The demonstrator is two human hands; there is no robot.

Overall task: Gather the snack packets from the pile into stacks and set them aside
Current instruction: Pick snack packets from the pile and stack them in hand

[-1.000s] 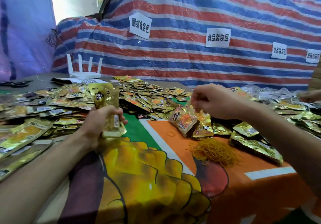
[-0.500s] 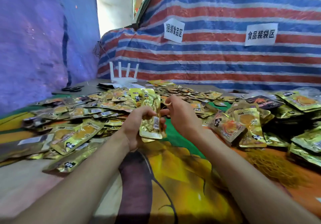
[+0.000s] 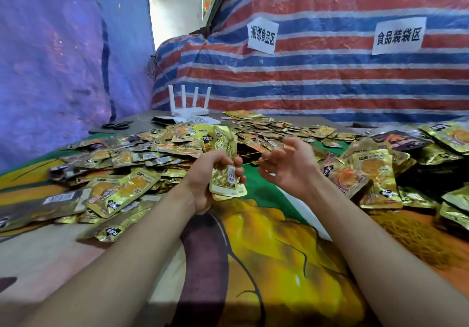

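- Gripping an upright stack of gold packets, the left hand has its fingers curled tight round the stack's middle. The fingertips show at the stack's three o'clock edge.
- At three o'clock of the stack and just beside it, the right hand holds its fingers spread and half curled. A thin yellow rubber band is hooked on them and stretched taut across to the stack.
- The stack is held above the tablecloth at mid-frame. The pile of loose packets spreads around it from nine o'clock through twelve to three.
- A white barcode label sits on the stack's front packet. The brand print on the packets is too small to read.
- Two white paper signs hang on the striped tarp. One sign at twelve o'clock reads 捆绑食品区, and the other sign at one o'clock reads 食品装袋区.
- The packets are flat, crinkled pouches of glossy gold foil, many with an orange picture on the front.
- The tarp is woven plastic in red, blue and white bands, and a purple-blue sheet hangs at ten o'clock.
- The tablecloth is smooth and printed in yellow, orange and green.
- A tangled heap of thin yellow bands lies at four o'clock.
- A white router with four upright antennas stands at eleven o'clock, with black scissors farther toward ten.
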